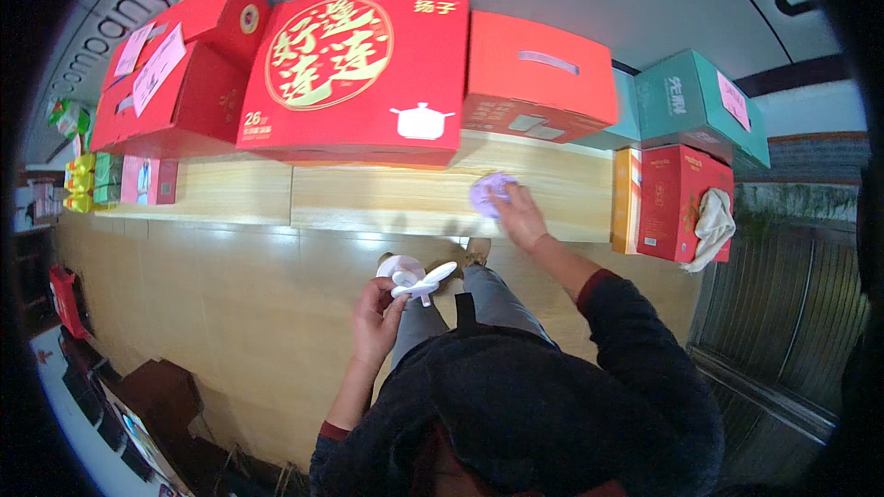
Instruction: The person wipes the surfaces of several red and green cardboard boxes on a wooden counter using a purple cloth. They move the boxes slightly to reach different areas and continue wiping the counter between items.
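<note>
My right hand (523,217) presses a crumpled purple cloth (492,195) onto the light wooden shelf top (387,197), right of its middle. Over the floor on the near side of the shelf, my left hand (378,304) holds a small white and pink plastic item (421,283) with rounded, ear-like parts, pinched between thumb and fingers. What exactly this item is cannot be told. Beyond the purple cloth stands an orange-red box (542,76) with a handle, and left of that a large red box (356,69) with a cooking pot printed on it.
More red boxes (207,90) and a pink box (149,181) stand at the left. On the right are teal boxes (690,100) and a red box (673,207) with a whitish cloth (715,224) over its edge. A brown object (162,393) stands at lower left.
</note>
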A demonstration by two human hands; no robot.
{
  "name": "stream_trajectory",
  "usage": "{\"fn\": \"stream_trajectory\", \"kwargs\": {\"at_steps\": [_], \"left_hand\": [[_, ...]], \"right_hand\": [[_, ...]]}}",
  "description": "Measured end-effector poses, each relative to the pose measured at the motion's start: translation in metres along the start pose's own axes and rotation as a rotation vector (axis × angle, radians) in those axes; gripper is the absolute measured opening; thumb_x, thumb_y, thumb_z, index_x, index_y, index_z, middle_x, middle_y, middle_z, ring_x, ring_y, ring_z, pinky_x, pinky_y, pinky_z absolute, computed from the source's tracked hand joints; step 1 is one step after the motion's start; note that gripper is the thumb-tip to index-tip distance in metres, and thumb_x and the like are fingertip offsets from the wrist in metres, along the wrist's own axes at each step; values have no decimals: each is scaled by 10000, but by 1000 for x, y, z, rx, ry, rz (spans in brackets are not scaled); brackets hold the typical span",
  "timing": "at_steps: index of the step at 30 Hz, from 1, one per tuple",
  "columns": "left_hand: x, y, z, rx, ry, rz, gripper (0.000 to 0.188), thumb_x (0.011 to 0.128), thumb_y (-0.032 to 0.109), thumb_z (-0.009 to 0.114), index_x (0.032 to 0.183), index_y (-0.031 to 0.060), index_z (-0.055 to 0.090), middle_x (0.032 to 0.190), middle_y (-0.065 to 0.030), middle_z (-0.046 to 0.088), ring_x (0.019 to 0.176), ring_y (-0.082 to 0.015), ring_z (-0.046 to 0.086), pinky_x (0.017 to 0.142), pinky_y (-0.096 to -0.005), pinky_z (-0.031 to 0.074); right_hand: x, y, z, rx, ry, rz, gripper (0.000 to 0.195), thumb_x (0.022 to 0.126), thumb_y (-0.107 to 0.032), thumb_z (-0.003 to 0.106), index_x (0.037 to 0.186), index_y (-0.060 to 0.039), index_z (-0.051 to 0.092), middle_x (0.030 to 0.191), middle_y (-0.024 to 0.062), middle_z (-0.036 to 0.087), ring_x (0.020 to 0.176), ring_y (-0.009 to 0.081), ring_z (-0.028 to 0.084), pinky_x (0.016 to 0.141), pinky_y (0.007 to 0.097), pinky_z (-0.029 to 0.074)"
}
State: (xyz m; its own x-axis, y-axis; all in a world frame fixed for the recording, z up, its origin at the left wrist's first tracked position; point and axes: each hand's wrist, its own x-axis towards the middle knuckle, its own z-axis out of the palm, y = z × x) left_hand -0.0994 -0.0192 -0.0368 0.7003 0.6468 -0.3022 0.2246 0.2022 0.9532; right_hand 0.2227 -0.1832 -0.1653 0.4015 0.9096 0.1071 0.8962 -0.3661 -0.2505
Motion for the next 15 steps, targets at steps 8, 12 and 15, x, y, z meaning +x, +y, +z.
{"fn": "stream_trajectory", "kwargs": {"at_steps": [8,12,15], "left_hand": [[3,5,35,60,-83,-9,249,949,-69,643,1148,15,519,1055,-96,668,924,-147,666,796,-293,560],[7,7,44,76,-88,-14,221,950,-63,647,1129,11,540,1008,-65,648,923,-128,660,813,-288,554],[8,10,47,90,-101,-33,203,962,-62,630,1123,13,532,1004,-63,637,941,-126,652,820,-284,544]], "right_hand": [[85,2,-28,177,92,151,547,832,-41,610,1371,-136,628,1361,193,545,1202,399,524,1061,437,453],[130,-35,8,168,172,255,461,806,-42,612,1256,-105,690,1358,175,552,1221,377,521,1082,427,438],[124,-37,20,148,165,243,385,798,-63,618,1166,-98,726,1341,162,567,1218,365,526,1082,420,440]]}}
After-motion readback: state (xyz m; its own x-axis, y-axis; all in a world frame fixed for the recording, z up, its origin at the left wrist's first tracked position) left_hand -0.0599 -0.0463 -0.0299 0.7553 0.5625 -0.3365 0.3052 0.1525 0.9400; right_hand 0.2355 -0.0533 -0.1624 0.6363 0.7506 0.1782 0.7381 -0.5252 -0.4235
